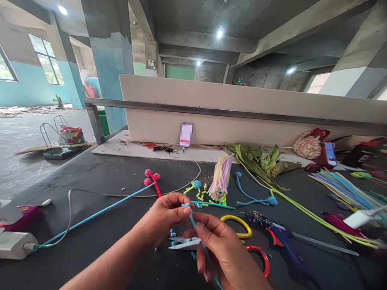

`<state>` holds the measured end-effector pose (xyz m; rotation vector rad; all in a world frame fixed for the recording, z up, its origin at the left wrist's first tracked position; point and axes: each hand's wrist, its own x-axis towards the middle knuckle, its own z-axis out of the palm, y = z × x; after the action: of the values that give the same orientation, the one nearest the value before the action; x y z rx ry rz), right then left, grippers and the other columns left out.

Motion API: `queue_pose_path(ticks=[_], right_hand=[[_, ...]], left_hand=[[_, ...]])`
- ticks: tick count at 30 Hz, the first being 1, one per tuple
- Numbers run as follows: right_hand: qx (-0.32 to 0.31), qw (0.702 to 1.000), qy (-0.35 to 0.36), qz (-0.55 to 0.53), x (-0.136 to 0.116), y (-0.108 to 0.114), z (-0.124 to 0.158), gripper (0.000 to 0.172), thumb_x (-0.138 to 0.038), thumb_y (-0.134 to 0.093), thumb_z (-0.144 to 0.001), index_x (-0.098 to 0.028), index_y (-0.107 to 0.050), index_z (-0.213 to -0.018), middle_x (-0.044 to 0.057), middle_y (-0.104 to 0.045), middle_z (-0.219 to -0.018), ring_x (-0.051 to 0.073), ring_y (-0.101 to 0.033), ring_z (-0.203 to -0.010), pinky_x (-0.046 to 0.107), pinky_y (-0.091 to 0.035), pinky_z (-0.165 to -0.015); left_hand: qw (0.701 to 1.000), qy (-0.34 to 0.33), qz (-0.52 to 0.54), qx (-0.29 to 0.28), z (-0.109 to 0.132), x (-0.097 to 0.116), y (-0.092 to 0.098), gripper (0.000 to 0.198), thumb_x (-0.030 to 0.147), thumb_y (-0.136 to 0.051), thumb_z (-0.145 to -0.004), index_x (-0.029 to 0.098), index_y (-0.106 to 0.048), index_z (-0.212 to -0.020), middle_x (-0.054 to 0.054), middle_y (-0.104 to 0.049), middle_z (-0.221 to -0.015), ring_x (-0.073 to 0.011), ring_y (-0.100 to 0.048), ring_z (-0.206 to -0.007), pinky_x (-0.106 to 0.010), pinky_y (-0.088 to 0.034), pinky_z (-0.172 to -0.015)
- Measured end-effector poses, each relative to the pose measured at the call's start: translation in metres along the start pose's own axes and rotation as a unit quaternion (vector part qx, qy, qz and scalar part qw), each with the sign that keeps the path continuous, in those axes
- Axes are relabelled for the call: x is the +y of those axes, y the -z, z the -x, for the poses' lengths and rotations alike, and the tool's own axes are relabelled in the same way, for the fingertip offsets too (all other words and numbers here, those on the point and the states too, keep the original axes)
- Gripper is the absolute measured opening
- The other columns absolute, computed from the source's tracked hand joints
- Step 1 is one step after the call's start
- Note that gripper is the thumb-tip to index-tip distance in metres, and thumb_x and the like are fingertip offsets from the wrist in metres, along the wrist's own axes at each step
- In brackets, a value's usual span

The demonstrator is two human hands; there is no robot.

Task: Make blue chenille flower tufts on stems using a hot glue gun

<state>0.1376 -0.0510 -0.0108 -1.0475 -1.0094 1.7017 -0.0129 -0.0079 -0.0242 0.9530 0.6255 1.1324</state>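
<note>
My left hand point(169, 212) pinches the small blue tip of a chenille stem point(192, 222) between thumb and forefinger. My right hand point(219, 244) grips the same blue stem a little lower, and its tail hangs down past the palm. Partly hidden under my right hand lie scissors point(185, 243) with one yellow and one red handle loop, blades pointing left. A dark blue glue gun point(282, 238) rests to their right. Beyond my fingers are small yellow-green cut pieces point(200, 194) and a blue pompom-like flower head point(196, 184).
A pink three-headed stem point(154, 179) lies left, a bundle of pastel stems point(220, 178) behind. Blue curled stems point(255, 201), green leaves point(260, 160) and more coloured stems point(335, 189) are to the right. A phone point(186, 135) leans on the partition; cables and adapters point(11, 244) lie left.
</note>
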Motion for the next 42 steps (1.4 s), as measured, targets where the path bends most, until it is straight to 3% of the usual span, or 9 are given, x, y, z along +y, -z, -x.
queue_pose_path(ticks=[4, 7, 10, 13, 19, 24, 31, 34, 42], right_hand=[[0.025, 0.999, 0.026, -0.009, -0.002, 0.002, -0.008, 0.020, -0.030, -0.064, -0.076, -0.014, -0.056, -0.085, 0.002, -0.066, -0.070, 0.007, -0.054, -0.038, 0.016, -0.037, -0.032], [0.044, 0.998, 0.038, -0.021, 0.000, 0.008, -0.013, 0.018, -0.024, -0.065, -0.073, -0.015, -0.055, -0.084, 0.001, -0.066, -0.067, 0.010, -0.057, -0.044, 0.019, -0.042, -0.036], [0.049, 0.997, 0.046, -0.036, 0.002, 0.016, -0.016, 0.015, -0.023, -0.065, -0.073, -0.015, -0.055, -0.082, 0.001, -0.065, -0.067, 0.009, -0.056, -0.045, 0.018, -0.041, -0.036], [0.036, 0.997, 0.043, -0.057, 0.004, 0.021, -0.017, 0.014, -0.023, -0.065, -0.075, -0.015, -0.055, -0.081, 0.000, -0.064, -0.066, 0.006, -0.049, -0.040, 0.014, -0.034, -0.032], [-0.056, 0.986, -0.034, -0.155, 0.005, 0.026, -0.015, 0.016, -0.024, -0.066, -0.077, -0.016, -0.054, -0.070, -0.006, -0.057, -0.058, -0.003, -0.025, -0.027, 0.011, -0.014, -0.026], [-0.115, 0.969, -0.046, -0.215, 0.001, 0.032, -0.013, 0.012, -0.024, -0.063, -0.081, -0.016, -0.058, -0.073, -0.006, -0.053, -0.057, -0.002, -0.026, -0.029, 0.012, -0.017, -0.027], [-0.217, 0.938, -0.082, -0.258, 0.000, 0.036, -0.008, 0.020, -0.024, -0.053, -0.088, -0.015, -0.055, -0.070, -0.008, -0.038, -0.051, 0.000, -0.024, -0.035, 0.012, -0.020, -0.031], [-0.217, 0.936, -0.094, -0.262, 0.001, 0.037, -0.009, 0.017, -0.024, -0.053, -0.088, -0.015, -0.057, -0.074, -0.007, -0.039, -0.052, 0.000, -0.025, -0.036, 0.012, -0.019, -0.033], [-0.132, 0.959, -0.082, -0.237, 0.005, 0.043, -0.016, 0.022, -0.035, -0.053, -0.087, -0.015, -0.061, -0.082, -0.007, -0.040, -0.050, 0.001, -0.025, -0.037, 0.014, -0.015, -0.035]], left_hand=[[1.000, -0.015, -0.011, -0.014, -0.001, 0.003, 0.000, 0.042, 0.034, -0.075, -0.064, 0.015, -0.067, -0.101, -0.003, -0.059, -0.079, -0.0102, -0.050, -0.066, -0.024, -0.037, -0.063], [0.997, -0.037, -0.036, 0.063, -0.002, 0.008, 0.000, 0.043, 0.041, -0.062, -0.075, 0.015, -0.063, -0.109, -0.003, -0.056, -0.081, -0.0073, -0.044, -0.059, -0.023, -0.034, -0.057], [0.990, -0.042, -0.074, 0.116, -0.005, 0.012, 0.002, 0.039, 0.033, -0.060, -0.078, 0.016, -0.059, -0.113, 0.001, -0.052, -0.072, -0.0054, -0.040, -0.053, -0.021, -0.030, -0.051], [0.992, -0.035, -0.064, 0.105, -0.005, 0.014, 0.002, 0.042, 0.026, -0.063, -0.076, 0.018, -0.057, -0.116, 0.004, -0.047, -0.065, -0.0050, -0.041, -0.054, -0.019, -0.031, -0.052], [0.994, -0.043, -0.046, 0.088, -0.004, 0.009, -0.004, 0.034, 0.021, -0.064, -0.073, 0.017, -0.062, -0.107, 0.004, -0.047, -0.064, -0.0046, -0.040, -0.055, -0.018, -0.032, -0.054], [0.990, -0.040, -0.076, 0.111, -0.004, 0.007, -0.006, 0.016, 0.023, -0.065, -0.071, 0.015, -0.063, -0.084, 0.007, -0.041, -0.057, -0.0021, -0.029, -0.046, -0.018, -0.024, -0.046], [0.985, -0.051, -0.100, 0.133, -0.006, 0.002, 0.001, 0.020, 0.032, -0.064, -0.073, 0.016, -0.059, -0.083, 0.009, -0.032, -0.052, -0.0014, -0.020, -0.041, -0.018, -0.016, -0.041], [0.978, -0.064, -0.107, 0.166, -0.008, 0.003, 0.005, 0.020, 0.034, -0.064, -0.073, 0.016, -0.058, -0.081, 0.008, -0.037, -0.056, -0.0012, -0.024, -0.043, -0.018, -0.019, -0.042], [0.961, -0.103, -0.090, 0.238, -0.015, 0.008, 0.011, 0.014, 0.026, -0.060, -0.071, 0.017, -0.056, -0.082, 0.009, -0.034, -0.052, -0.0042, -0.027, -0.044, -0.018, -0.027, -0.043]])
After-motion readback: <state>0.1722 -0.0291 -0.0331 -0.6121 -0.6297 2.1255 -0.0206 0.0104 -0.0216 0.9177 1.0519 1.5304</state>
